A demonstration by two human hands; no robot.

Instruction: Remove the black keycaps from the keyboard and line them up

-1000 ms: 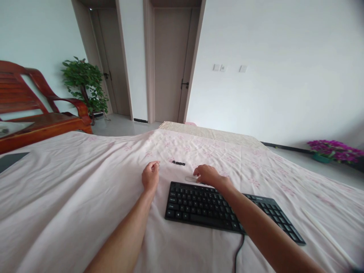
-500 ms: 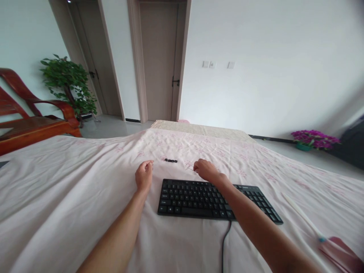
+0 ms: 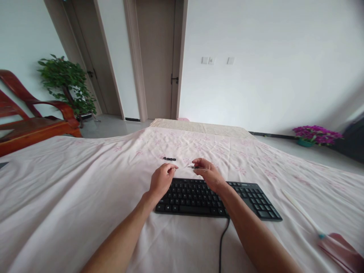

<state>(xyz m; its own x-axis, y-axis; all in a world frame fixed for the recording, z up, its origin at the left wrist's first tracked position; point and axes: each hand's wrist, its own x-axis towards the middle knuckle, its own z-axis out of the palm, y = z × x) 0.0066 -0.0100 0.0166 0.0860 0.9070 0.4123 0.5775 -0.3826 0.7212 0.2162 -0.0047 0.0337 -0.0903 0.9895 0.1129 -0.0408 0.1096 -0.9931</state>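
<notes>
A black keyboard [image 3: 196, 199] lies on the pink-white cloth in front of me, its far edge partly under my wrists. My right hand [image 3: 206, 172] is above its back edge, thumb and fingers closed on a thin metal tool [image 3: 192, 167] whose slim end points left. Just left of it, my left hand [image 3: 165, 178] hovers over the keyboard's back left corner. Its thumb and forefinger are pinched together, and whatever they hold is too small to name. Beyond the hands, several small black keycaps [image 3: 170, 159] lie in a short row on the cloth.
The keyboard's cable [image 3: 223, 239] runs toward me over the flowered cloth [image 3: 113, 212]. At the right lies a white-handled thing with a pink flat end [image 3: 339, 246]. A wooden chair [image 3: 36, 113], a leafy plant [image 3: 66, 85] and purple flowers [image 3: 317, 134] stand beyond.
My left hand has moved right, close to my right hand. The right hand has turned so that more of the thin metal tool shows. The view has shifted slightly.
</notes>
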